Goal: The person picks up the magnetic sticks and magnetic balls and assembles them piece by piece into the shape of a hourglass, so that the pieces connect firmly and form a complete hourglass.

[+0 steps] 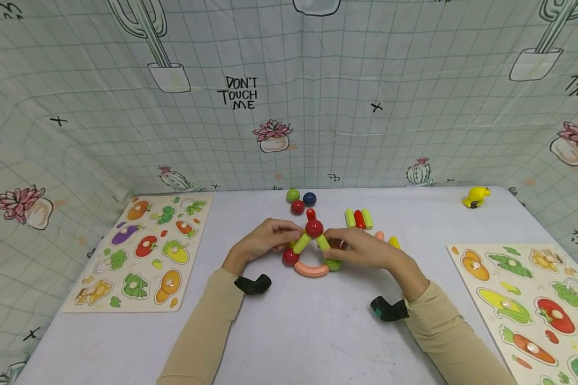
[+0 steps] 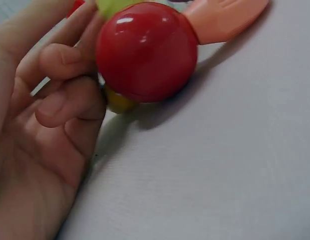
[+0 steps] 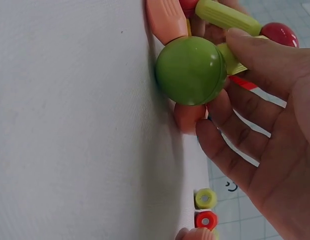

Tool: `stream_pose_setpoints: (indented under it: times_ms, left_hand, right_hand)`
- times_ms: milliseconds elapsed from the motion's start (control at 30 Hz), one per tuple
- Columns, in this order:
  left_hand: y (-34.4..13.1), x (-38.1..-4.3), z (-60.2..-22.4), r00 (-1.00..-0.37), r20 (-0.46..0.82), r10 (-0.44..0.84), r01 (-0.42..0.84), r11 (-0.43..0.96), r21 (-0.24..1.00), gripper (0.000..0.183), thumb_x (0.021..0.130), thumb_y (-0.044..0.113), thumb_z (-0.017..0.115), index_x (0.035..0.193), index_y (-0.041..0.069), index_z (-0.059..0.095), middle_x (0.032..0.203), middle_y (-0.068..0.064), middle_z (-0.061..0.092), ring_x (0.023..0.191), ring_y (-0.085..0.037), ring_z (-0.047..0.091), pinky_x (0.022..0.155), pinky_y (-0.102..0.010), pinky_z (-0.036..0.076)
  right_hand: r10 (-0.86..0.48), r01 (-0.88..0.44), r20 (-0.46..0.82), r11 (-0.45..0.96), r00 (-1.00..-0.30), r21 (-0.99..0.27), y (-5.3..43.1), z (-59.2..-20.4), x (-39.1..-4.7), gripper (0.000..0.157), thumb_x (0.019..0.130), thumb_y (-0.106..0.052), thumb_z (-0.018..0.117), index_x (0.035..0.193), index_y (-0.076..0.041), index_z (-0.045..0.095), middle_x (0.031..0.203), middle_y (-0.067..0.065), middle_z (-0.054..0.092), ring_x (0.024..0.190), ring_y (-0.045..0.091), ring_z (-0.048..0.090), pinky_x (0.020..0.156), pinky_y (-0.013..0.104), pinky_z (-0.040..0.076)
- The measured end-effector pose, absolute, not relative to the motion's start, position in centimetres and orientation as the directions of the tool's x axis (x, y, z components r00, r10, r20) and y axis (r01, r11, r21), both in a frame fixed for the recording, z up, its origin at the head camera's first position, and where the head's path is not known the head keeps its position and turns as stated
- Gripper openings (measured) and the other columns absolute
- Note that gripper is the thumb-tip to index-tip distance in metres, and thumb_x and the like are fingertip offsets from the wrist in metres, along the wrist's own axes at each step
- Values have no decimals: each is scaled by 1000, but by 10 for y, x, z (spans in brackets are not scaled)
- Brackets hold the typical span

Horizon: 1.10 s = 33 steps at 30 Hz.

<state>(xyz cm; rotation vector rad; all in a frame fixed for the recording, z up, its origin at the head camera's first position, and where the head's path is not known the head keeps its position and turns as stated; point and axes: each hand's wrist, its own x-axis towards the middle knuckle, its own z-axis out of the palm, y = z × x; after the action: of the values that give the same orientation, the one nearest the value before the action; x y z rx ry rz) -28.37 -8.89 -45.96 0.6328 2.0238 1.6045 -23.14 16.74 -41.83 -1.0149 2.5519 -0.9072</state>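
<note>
Between the two hands stands a structure of magnetic balls and rods. A red ball [image 1: 314, 229] tops it, joined by light green rods [image 1: 301, 244] to a lower red ball [image 1: 290, 258] and a green ball [image 3: 191, 71]. A curved pink rod [image 1: 311, 270] links the two lower balls along the table. My left hand [image 1: 270, 236] holds the structure's left side, fingers bent behind the lower red ball. With its thumb on a light green rod and fingers behind, my right hand [image 1: 363, 247] grips the right side. The structure's back is partly hidden.
Loose green, red and blue balls [image 1: 310, 199] lie at the back. Light green and red rods [image 1: 359, 219] lie behind my right hand, near a yellow piece [image 1: 394, 242]. Vegetable puzzle boards flank the table, left [image 1: 125, 303] and right [image 1: 467, 278]. A yellow toy [image 1: 476, 197] sits back right.
</note>
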Motion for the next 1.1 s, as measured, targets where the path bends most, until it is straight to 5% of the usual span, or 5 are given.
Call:
stream_pose_setpoints:
  times_ms: [267,667,1100]
  left_hand:
    - [-74,-286,-463,-916,153,370,266,277,923,32,88,30,66,115,13,62,94,-3,59,75,-16,51,67,-21,43]
    - [-53,-281,-464,-826,232,513,417,282,864,48,93,14,58,139,24,48,135,0,57,126,-18,50,99,-39,46]
    - [-51,-276,-461,-830,181,528,371,279,886,39,94,9,56,132,16,56,132,-4,59,121,-20,55,102,-39,44]
  right_hand:
    - [-696,-536,1,552,-718,-638,168,-421,-233,13,94,-27,59,103,-18,58,82,-9,58,81,8,55,74,26,50]
    - [-698,-512,2,523,-716,-681,169,-424,-233,22,95,-31,56,107,-14,58,87,-7,61,87,9,57,80,29,50]
    - [-682,-484,-16,535,-731,-692,169,-424,-232,21,94,-32,57,108,-16,56,89,-6,59,86,11,56,77,27,48]
